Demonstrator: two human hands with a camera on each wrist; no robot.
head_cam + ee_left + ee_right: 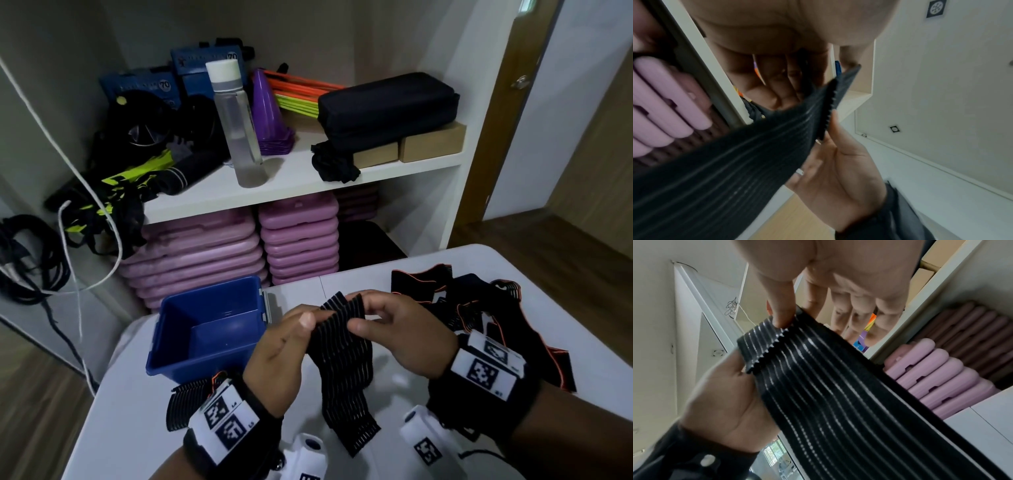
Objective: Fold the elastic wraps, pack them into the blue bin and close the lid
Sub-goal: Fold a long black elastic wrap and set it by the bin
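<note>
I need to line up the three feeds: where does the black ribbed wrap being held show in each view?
Head: the wrap hangs centre, pinched at the top by the left hand and right hand.
Left wrist: a band from lower left to centre.
Right wrist: a band from centre to lower right.
Shared landmark: the pink stacked cases.

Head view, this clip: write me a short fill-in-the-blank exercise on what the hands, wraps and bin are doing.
1. Both hands, the left hand and the right hand, pinch one black ____ wrap.
2. The blue bin holds ____ wraps.
3. The unfolded pile of wraps lies to the ____ of the hands.
4. The clear bottle stands on the white ____.

Missing words: striped; no; right; shelf
</note>
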